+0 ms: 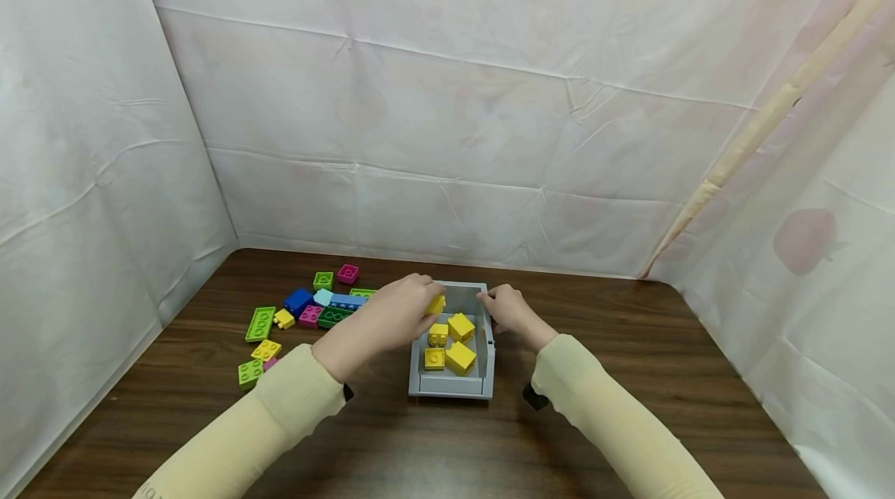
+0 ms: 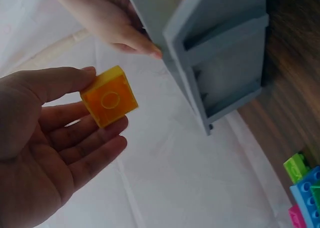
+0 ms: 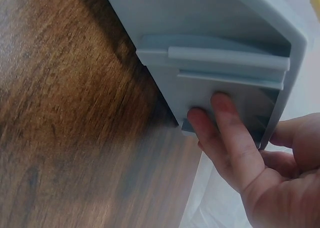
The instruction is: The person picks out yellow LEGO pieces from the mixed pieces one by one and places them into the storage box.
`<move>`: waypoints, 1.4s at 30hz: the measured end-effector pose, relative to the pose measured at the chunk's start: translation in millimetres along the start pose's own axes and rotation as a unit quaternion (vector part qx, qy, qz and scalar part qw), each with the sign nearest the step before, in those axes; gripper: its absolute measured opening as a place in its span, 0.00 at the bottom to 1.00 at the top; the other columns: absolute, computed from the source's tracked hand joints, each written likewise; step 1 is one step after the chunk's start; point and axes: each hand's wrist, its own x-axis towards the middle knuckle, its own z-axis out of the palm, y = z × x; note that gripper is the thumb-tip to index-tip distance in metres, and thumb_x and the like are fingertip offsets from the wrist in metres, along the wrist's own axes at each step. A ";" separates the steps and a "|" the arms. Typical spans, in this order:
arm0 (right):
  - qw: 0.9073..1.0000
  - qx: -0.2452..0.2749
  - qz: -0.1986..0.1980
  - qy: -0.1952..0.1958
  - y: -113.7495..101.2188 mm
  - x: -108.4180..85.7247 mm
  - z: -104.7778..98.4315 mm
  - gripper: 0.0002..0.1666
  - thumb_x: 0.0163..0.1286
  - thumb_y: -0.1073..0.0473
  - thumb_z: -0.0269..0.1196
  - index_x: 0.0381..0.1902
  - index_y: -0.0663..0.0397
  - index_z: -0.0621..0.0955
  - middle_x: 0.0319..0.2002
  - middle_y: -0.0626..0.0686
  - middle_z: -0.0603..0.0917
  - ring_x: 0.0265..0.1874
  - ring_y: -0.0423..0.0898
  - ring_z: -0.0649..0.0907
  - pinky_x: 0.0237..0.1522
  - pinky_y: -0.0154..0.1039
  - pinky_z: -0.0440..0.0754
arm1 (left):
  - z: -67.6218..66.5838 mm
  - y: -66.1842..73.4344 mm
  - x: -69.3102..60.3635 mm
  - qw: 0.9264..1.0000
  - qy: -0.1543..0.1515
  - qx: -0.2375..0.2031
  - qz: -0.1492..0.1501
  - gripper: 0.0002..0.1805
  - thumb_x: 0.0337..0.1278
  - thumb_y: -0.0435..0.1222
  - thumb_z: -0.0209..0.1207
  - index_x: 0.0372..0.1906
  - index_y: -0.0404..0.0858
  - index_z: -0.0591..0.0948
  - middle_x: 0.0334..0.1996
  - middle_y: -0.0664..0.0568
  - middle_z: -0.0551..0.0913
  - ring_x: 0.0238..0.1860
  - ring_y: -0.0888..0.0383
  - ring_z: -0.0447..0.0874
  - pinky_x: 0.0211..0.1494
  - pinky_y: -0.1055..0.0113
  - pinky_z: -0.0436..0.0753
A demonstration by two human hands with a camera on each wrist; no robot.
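My left hand (image 1: 397, 311) pinches a yellow toy brick (image 2: 110, 96) between thumb and fingers, above the far left part of a grey plastic bin (image 1: 450, 385). The brick's hollow underside faces the left wrist camera. With my right hand (image 1: 513, 311) I grip the bin's right wall near its far end; in the right wrist view, two fingers (image 3: 232, 130) press its outer side and the thumb is at the rim. Inside the bin lie several yellow bricks (image 1: 461, 357), some tipped on their sides.
Loose bricks lie on the wooden table (image 1: 447, 452) left of the bin: a blue brick (image 1: 298, 302), a dark green brick (image 1: 334, 318), a lime brick (image 1: 260, 324), a magenta brick (image 1: 347, 273) and several others. A pale curtain (image 1: 447, 110) hangs behind the table.
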 end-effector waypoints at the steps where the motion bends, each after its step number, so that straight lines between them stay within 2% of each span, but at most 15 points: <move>1: 1.000 0.001 0.002 -0.001 -0.1 -0.1 -0.2 0.22 0.75 0.51 0.50 0.43 0.64 0.82 0.26 0.56 0.76 0.26 0.45 0.83 0.28 0.39 0.85 | 2.0 -1.3 2.1 1.000 0.001 -0.002 0.001 0.18 0.56 0.40 0.64 0.50 0.38 0.80 0.40 0.51 0.82 0.42 0.58 0.79 0.45 0.69 0.82; 11: 1.000 -0.002 0.003 0.000 0.3 -0.2 0.0 0.22 0.75 0.51 0.50 0.46 0.64 0.81 0.37 0.57 0.81 0.28 0.45 0.83 0.29 0.40 0.85 | 18.7 -17.0 20.6 0.999 -0.016 -0.032 -0.006 0.19 0.57 0.40 0.63 0.53 0.38 0.80 0.42 0.51 0.82 0.41 0.60 0.79 0.45 0.69 0.81; 17: 1.000 0.000 -0.001 0.001 0.3 -1.2 -0.8 0.22 0.75 0.51 0.50 0.45 0.64 0.82 0.37 0.56 0.82 0.28 0.44 0.83 0.29 0.40 0.85 | 29.3 -26.9 30.9 0.998 -0.035 -0.044 0.005 0.20 0.56 0.39 0.63 0.54 0.38 0.79 0.45 0.51 0.81 0.42 0.59 0.79 0.47 0.68 0.81; 24: 1.000 0.008 -0.003 0.001 0.4 -0.9 -1.0 0.22 0.75 0.52 0.49 0.40 0.64 0.82 0.31 0.56 0.81 0.26 0.44 0.83 0.29 0.41 0.85 | 42.2 -36.9 44.3 0.996 -0.066 -0.057 0.022 0.20 0.55 0.36 0.64 0.54 0.38 0.80 0.46 0.50 0.81 0.44 0.57 0.79 0.49 0.64 0.81; 28: 1.000 0.010 -0.003 0.002 1.2 -0.5 -0.3 0.21 0.75 0.52 0.49 0.37 0.63 0.82 0.29 0.56 0.80 0.26 0.45 0.82 0.29 0.41 0.85 | 47.6 -38.6 50.5 0.995 -0.083 -0.048 0.026 0.19 0.56 0.37 0.64 0.54 0.37 0.80 0.47 0.50 0.81 0.45 0.56 0.80 0.51 0.63 0.80; 36: 1.000 0.013 0.002 0.001 0.6 0.0 0.1 0.21 0.75 0.51 0.50 0.39 0.63 0.82 0.30 0.56 0.80 0.25 0.45 0.82 0.30 0.42 0.85 | 56.7 -39.9 58.8 0.993 -0.111 -0.023 0.021 0.19 0.53 0.36 0.65 0.52 0.38 0.81 0.47 0.50 0.82 0.46 0.56 0.80 0.53 0.64 0.79; 42: 1.000 0.010 0.001 0.001 1.1 -0.3 0.9 0.21 0.75 0.52 0.50 0.40 0.64 0.82 0.29 0.56 0.80 0.24 0.45 0.82 0.29 0.42 0.85 | 61.2 -36.8 63.7 0.989 -0.146 -0.019 0.017 0.18 0.52 0.34 0.66 0.51 0.41 0.82 0.48 0.51 0.82 0.48 0.56 0.80 0.54 0.64 0.79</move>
